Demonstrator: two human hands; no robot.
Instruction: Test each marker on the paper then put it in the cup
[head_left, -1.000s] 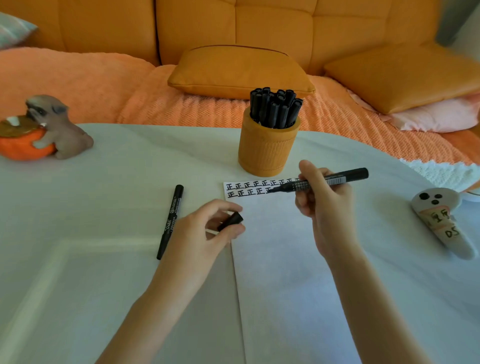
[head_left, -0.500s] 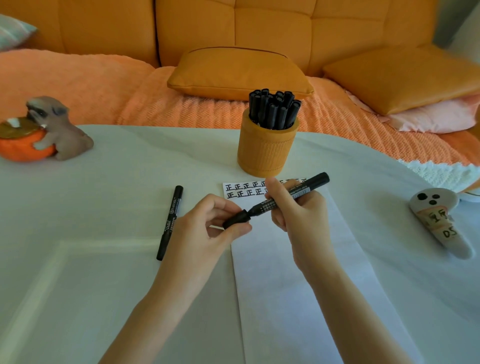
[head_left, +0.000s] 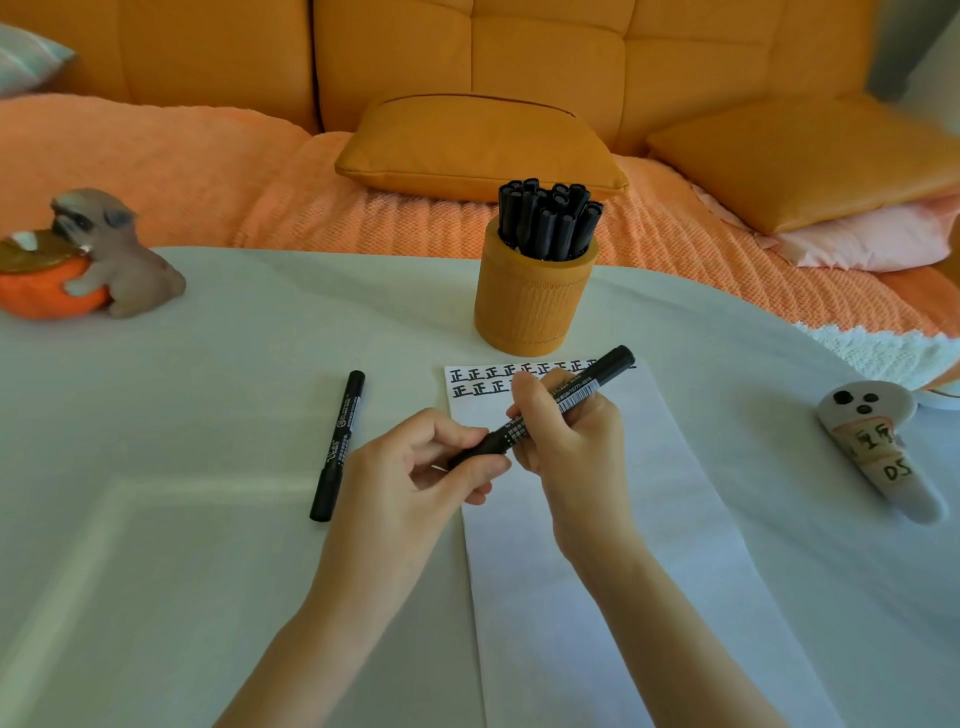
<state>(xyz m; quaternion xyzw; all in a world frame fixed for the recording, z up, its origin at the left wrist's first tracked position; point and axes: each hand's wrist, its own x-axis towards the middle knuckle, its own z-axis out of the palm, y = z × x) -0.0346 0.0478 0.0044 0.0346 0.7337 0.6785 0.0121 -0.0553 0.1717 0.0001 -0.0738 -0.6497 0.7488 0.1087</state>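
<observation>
— 1 marker (head_left: 550, 410) held in both hands: which step is this?
— Capping, I judge. The left hand (head_left: 415, 483) pinches the cap (head_left: 475, 452) at its tip, and the right hand (head_left: 571, 447) curls its fingers round the barrel, above the paper (head_left: 597, 571).
— Next?
— Seat the cap, then stand it in the crowded cup (head_left: 530, 306). 1 spare marker (head_left: 337, 447) lies on the bench (head_left: 208, 415).

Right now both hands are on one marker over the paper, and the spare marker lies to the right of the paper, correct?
No: the spare marker lies left of the paper, as the head view shows. The left hand and right hand do both hold one marker over it.
</observation>
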